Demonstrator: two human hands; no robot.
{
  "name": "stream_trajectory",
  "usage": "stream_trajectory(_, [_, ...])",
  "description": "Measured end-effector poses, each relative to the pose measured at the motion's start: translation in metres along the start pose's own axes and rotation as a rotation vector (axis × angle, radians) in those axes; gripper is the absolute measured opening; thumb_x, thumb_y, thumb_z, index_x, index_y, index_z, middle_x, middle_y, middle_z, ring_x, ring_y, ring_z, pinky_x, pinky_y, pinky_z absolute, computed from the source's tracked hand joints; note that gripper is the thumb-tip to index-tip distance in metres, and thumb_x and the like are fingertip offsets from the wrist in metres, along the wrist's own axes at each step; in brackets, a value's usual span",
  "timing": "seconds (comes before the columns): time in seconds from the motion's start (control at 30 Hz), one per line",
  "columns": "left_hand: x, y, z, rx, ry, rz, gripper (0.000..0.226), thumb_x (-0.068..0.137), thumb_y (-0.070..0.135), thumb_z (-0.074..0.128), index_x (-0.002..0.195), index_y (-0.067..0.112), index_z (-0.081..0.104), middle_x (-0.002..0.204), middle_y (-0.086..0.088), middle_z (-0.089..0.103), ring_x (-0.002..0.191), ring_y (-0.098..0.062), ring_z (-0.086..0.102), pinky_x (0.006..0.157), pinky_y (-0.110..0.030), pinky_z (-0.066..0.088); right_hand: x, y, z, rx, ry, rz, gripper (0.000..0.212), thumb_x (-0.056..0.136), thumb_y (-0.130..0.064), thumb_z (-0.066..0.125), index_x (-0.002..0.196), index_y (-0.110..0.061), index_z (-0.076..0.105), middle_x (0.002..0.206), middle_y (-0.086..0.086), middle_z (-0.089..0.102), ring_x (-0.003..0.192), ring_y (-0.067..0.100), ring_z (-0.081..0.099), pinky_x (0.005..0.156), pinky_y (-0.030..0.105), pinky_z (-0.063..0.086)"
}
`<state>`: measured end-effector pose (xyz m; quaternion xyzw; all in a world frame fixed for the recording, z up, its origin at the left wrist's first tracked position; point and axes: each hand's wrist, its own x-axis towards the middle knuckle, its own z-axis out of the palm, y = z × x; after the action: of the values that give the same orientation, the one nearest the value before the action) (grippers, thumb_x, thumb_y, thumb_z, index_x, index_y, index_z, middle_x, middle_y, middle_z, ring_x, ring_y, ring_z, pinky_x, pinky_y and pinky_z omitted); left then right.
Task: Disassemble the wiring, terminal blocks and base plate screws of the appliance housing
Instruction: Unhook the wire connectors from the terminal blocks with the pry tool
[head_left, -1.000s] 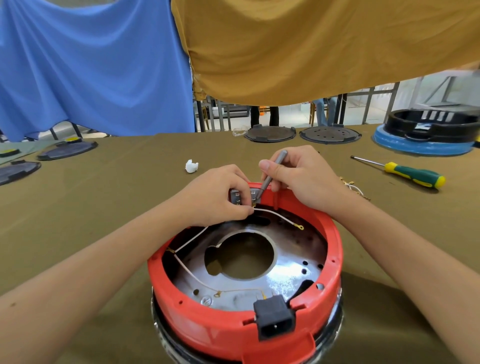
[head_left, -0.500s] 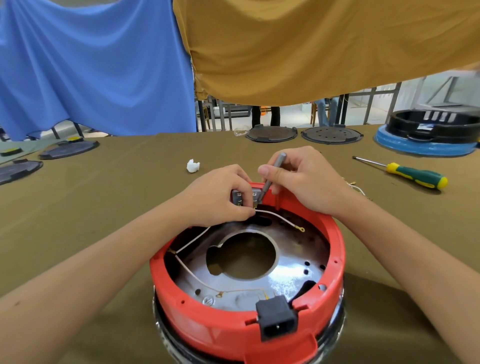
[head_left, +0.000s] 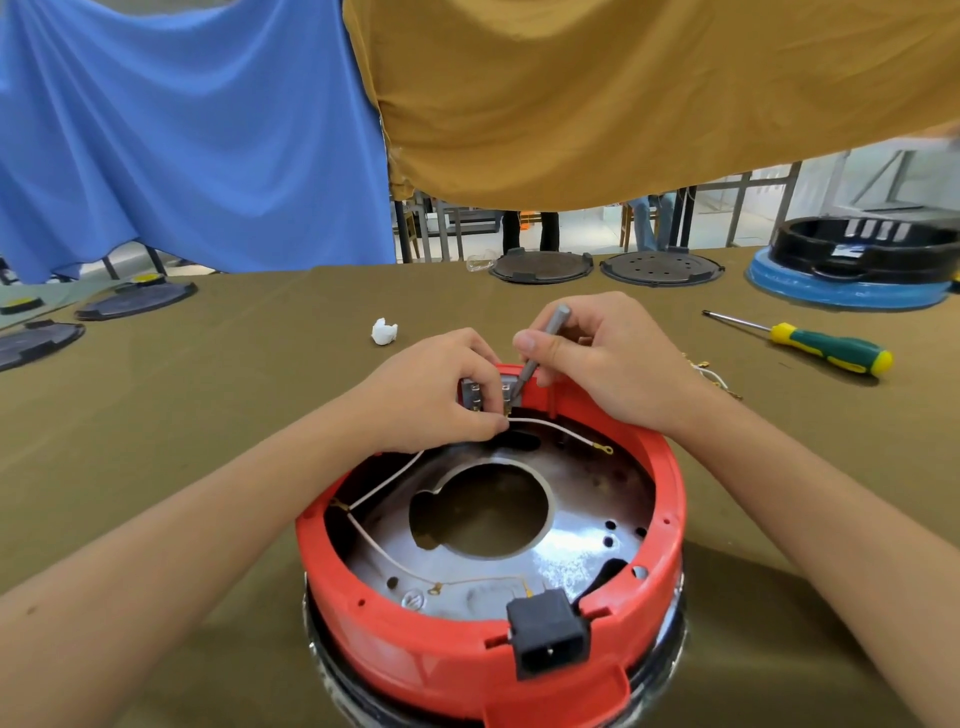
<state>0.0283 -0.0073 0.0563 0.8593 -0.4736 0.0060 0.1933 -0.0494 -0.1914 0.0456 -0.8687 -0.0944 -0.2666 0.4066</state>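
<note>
We are on the wiring step. Our round red plastic housing (head_left: 488, 613) sits right in front of us on the olive cloth table (head_left: 208, 415). At its 12 o'clock rim, our left hand (head_left: 436, 389) pinches the small metal terminal block (head_left: 480, 392) and the thin white wire (head_left: 558, 428). Our right hand (head_left: 608, 353) grips a slim grey screwdriver (head_left: 540, 345), tip on the block (its screw is hidden). Next, we think, turn gently until the wire comes loose.

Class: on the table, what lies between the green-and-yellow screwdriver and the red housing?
In the head view, loose white wires with brass terminals lie between the screwdriver and housing, partly behind the right hand.
</note>
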Motion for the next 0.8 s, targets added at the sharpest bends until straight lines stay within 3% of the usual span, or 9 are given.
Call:
stream_trajectory(0.37, [-0.0006, -0.0002, -0.001, 0.0, -0.01, -0.001, 0.008, 0.082, 0.031, 0.076, 0.076, 0.026, 0.075, 0.109, 0.017, 0.051, 0.098, 0.0, 0.054, 0.09, -0.026, 0.042, 0.005, 0.0065, 0.0024, 0.129, -0.025, 0.117, 0.028, 0.097, -0.029, 0.064, 0.077, -0.01, 0.07, 0.057, -0.002, 0.067, 0.06, 0.018, 0.055, 0.067, 0.036, 0.043])
stream_trajectory(0.63, [-0.0002, -0.0013, -0.0007, 0.021, 0.001, 0.01, 0.008, 0.082, 0.03, 0.076, 0.074, 0.029, 0.073, 0.108, 0.018, 0.052, 0.099, 0.008, 0.05, 0.08, -0.006, 0.035, 0.0058, 0.0052, 0.003, 0.166, -0.015, 0.186, 0.031, 0.098, -0.03, 0.062, 0.081, -0.006, 0.071, 0.055, -0.003, 0.063, 0.054, 0.007, 0.051, 0.065, 0.03, 0.041])
stream_trajectory(0.8, [-0.001, 0.0011, -0.0011, 0.013, -0.004, 0.011, 0.007, 0.081, 0.031, 0.076, 0.076, 0.026, 0.075, 0.108, 0.017, 0.051, 0.098, 0.0, 0.054, 0.091, -0.027, 0.042, 0.0008, 0.0, 0.0014, 0.017, -0.004, 0.038, 0.025, 0.096, -0.03, 0.066, 0.074, -0.018, 0.069, 0.058, -0.007, 0.067, 0.056, 0.008, 0.056, 0.064, 0.031, 0.044])
